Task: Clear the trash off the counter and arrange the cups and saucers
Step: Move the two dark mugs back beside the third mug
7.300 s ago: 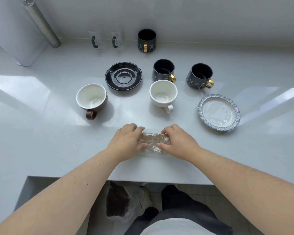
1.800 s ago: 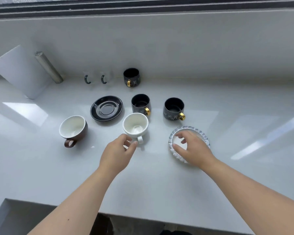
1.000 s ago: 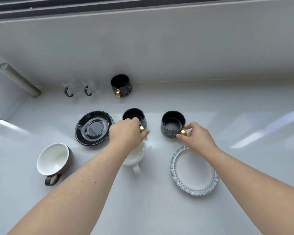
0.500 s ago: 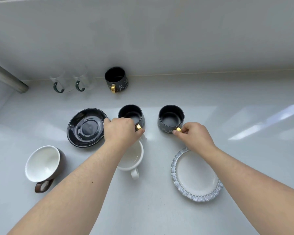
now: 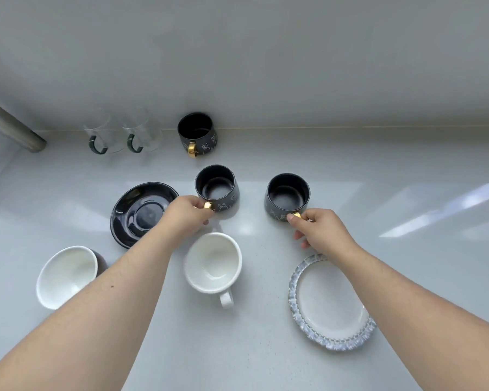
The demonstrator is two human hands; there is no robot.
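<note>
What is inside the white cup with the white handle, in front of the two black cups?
Nothing: the white cup looks empty, with its bare white bottom visible. No hand or arm covers its inside. The left hand is just behind it.

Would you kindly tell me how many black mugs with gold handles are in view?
3: back mug by the wall, middle mug in the left hand's grip, right mug in the right hand's grip. None seems hidden.

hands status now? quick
Left hand: closed on the middle dark cup's gold handle.
Right hand: closed on the right dark cup's gold handle.
</note>
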